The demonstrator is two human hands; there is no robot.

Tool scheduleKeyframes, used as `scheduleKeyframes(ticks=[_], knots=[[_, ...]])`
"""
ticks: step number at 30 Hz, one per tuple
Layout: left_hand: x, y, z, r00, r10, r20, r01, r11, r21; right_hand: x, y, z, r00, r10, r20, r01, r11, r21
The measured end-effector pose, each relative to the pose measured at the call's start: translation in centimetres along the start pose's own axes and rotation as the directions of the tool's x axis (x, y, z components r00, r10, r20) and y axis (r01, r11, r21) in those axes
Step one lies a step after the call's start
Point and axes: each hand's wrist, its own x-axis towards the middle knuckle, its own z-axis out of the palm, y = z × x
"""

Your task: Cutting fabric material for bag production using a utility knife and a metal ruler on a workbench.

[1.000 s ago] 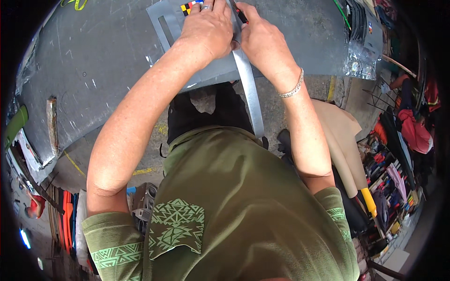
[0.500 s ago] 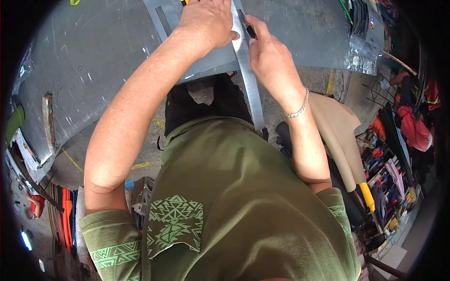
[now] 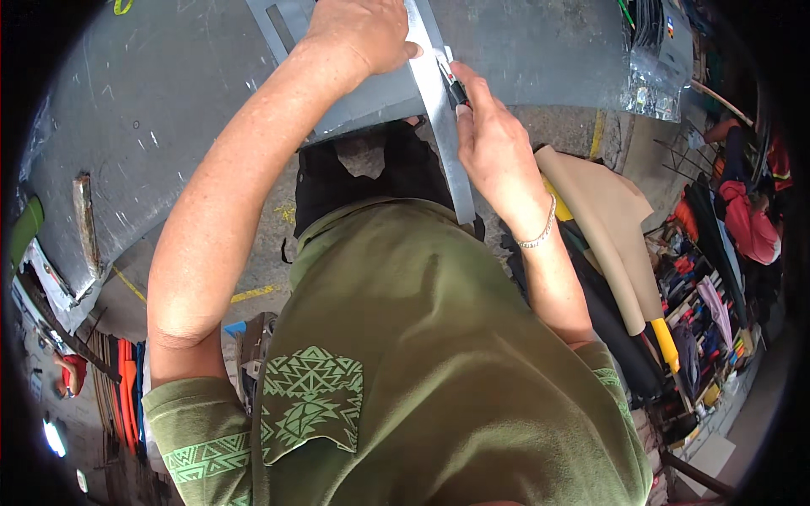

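Observation:
A long metal straightedge (image 3: 447,139) lies over a grey sheet (image 3: 369,111) and sticks out past the table edge toward my body. My left hand (image 3: 364,35) presses down on the sheet and the straightedge, its thumb stretched onto the metal. The upper frame edge cuts off its other fingertips. In my right hand (image 3: 498,148) is a utility knife (image 3: 456,88) with a dark handle, its blade end against the right side of the straightedge. Left of my left hand, a slot-shaped opening shows in a grey piece (image 3: 260,18).
The work table (image 3: 181,110) has a scuffed dark grey top. On its left part lies a worn stick (image 3: 84,221). Black strips and clear plastic (image 3: 654,84) sit at its right end. Beside my right arm stands rolled brown paper (image 3: 603,228). Another person in red (image 3: 747,223) is at far right.
My right hand has drawn the knife along the straightedge, toward my body. My left hand appears slightly higher and further left, still on the straightedge. The whole view has shifted a little.

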Motion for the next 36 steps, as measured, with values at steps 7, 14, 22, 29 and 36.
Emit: scheduleKeyframes(ticks=[7, 14, 22, 29, 36], knots=[[0.1, 0.1, 0.1, 1.000, 0.007, -0.031, -0.006, 0.999, 0.040, -0.3, 0.8, 0.4, 0.999, -0.044, -0.030, 0.045, 0.999, 0.019], [1.1, -1.5, 4.7, 0.964, 0.065, -0.260, -0.066, 0.998, 0.004, -1.0, 5.0, -3.3, 0.980, 0.146, -0.135, -0.085, 0.921, 0.381], [0.0, -0.1, 1.2, 0.989, 0.046, -0.141, -0.036, 0.997, 0.069, 1.8, 4.9, -10.0, 0.942, -0.080, -0.326, 0.173, 0.948, 0.268], [0.9, -1.1, 3.5, 0.967, 0.097, -0.236, -0.091, 0.995, 0.035, 12.2, 4.0, -4.4, 0.910, -0.052, -0.411, 0.371, 0.544, 0.753], [0.3, 0.3, 0.9, 0.996, 0.055, -0.071, -0.047, 0.994, 0.098, 15.9, -1.0, -1.2, 0.997, -0.062, 0.043, -0.020, 0.327, 0.945]])
